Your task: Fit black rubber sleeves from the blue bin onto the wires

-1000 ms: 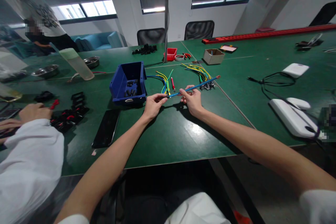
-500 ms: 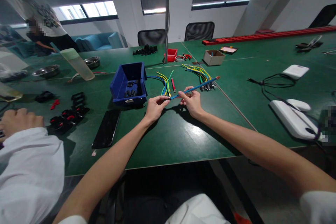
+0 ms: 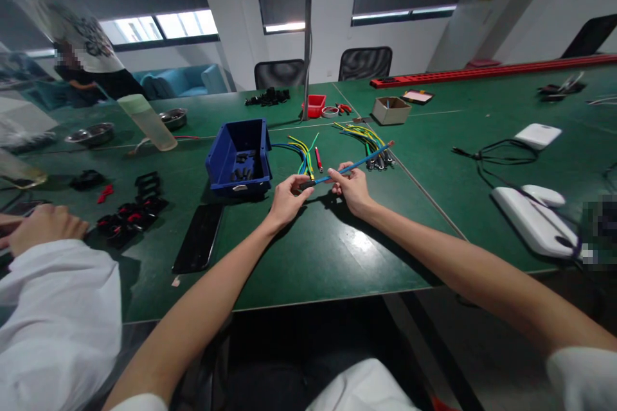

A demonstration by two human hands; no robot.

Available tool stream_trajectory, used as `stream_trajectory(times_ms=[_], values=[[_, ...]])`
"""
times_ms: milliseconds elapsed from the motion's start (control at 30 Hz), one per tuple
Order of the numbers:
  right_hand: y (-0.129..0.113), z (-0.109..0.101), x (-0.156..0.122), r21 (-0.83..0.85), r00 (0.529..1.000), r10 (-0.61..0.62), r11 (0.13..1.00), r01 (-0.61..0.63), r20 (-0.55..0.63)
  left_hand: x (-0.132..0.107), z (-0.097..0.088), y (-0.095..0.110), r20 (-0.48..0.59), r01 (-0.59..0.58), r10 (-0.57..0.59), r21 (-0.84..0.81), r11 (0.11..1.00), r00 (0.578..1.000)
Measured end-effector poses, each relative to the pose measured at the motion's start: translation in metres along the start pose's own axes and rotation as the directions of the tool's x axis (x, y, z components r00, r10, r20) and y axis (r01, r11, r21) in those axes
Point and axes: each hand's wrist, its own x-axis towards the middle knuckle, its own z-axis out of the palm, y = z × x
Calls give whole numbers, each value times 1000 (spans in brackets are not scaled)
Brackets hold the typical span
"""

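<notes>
A blue wire (image 3: 366,158) slants up to the right above the table, bare copper showing at its far end. My right hand (image 3: 353,190) pinches it near the middle. At its near end sits a short black sleeve (image 3: 307,185), which the fingertips of my left hand (image 3: 288,199) grip. Just beyond my hands lies a bunch of yellow, green and blue wires (image 3: 304,153), with a red pen-like tool (image 3: 319,159) beside it. Another bunch of wires (image 3: 369,136), with dark ends and metal lugs, lies behind my right hand.
A blue bin (image 3: 238,157) holding small black sleeves stands left of my hands. Nearer are a phone (image 3: 198,239) and black-and-red parts (image 3: 130,215). A co-worker's hand (image 3: 47,230) is at far left. White devices (image 3: 533,221) with cables lie right; a metal pole (image 3: 307,38) rises behind.
The black sleeve now shows plainly on the wire's near end, where my left fingers covered it before. The view has tilted slightly, and the co-worker's hand has shifted a little.
</notes>
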Motion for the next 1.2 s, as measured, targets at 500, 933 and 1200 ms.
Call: stream_trajectory(times_ms=[500,933,1200], values=[[0,-3,3,46,999,24,999,-25,31,4,2,-2,38,210,-209,-308,928,977],[-4,-2,1,-6,999,-30,1000,31,44,4,-2,-1,92,352,-346,-418,838,934],[-5,-3,2,-10,999,-8,1000,8,37,3,-1,-3,51,248,-245,-337,908,968]])
